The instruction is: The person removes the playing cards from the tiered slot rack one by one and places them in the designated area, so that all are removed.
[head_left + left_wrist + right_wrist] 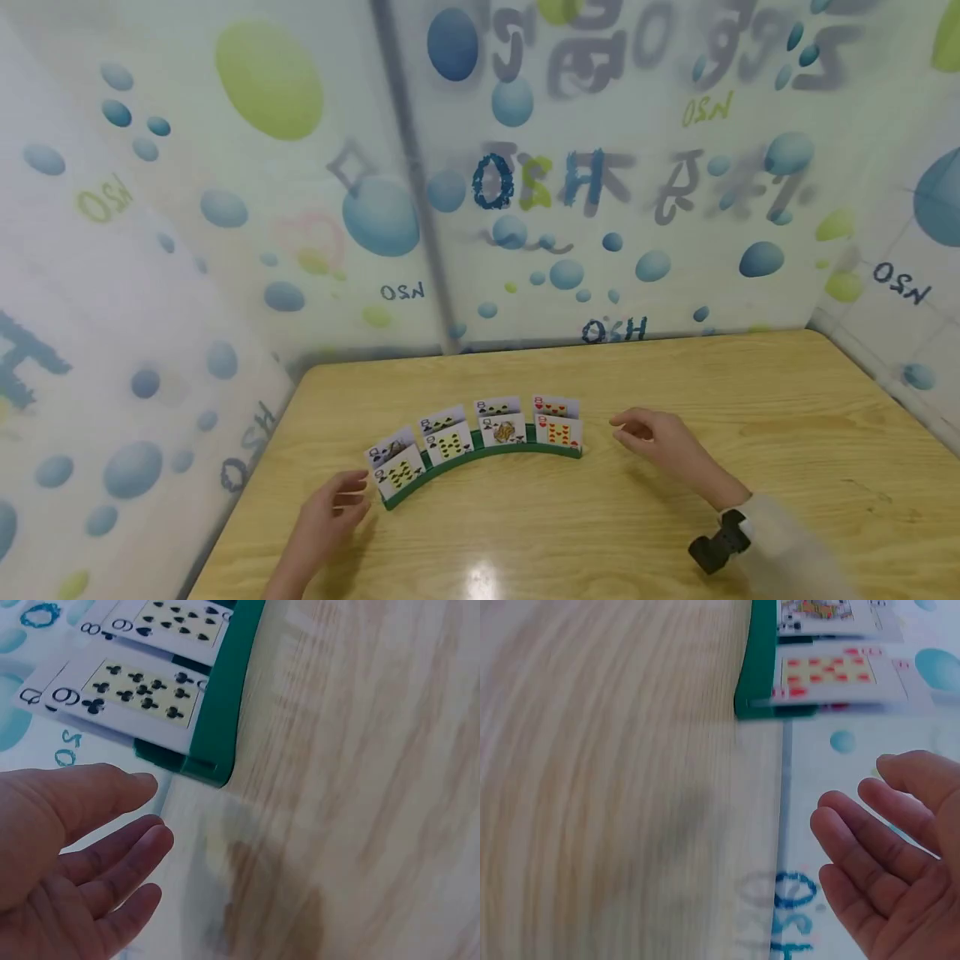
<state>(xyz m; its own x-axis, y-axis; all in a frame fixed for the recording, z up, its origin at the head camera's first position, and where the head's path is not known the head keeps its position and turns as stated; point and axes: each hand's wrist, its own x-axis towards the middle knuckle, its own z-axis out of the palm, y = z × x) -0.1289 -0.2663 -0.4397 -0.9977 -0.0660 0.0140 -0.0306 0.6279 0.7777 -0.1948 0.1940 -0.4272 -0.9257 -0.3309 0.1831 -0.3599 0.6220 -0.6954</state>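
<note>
A curved green card holder (558, 451) stands on the wooden table with several playing cards upright in it, in a front and a back row. A nine of clubs (135, 697) is at its left end, a red number card (558, 432) at its right end, and a face card (504, 432) between. My left hand (330, 512) hovers just off the left end, fingers relaxed and holding nothing. Off the right end, farther from the cards, is my right hand (660, 442), its fingers loosely bent and its palm bare in the right wrist view.
The wooden table (712, 375) runs back to a wall (660, 217) printed with blue and green bubbles and mirrored lettering. Another printed wall (172, 333) borders the left side. A black device (720, 542) is strapped to my right wrist.
</note>
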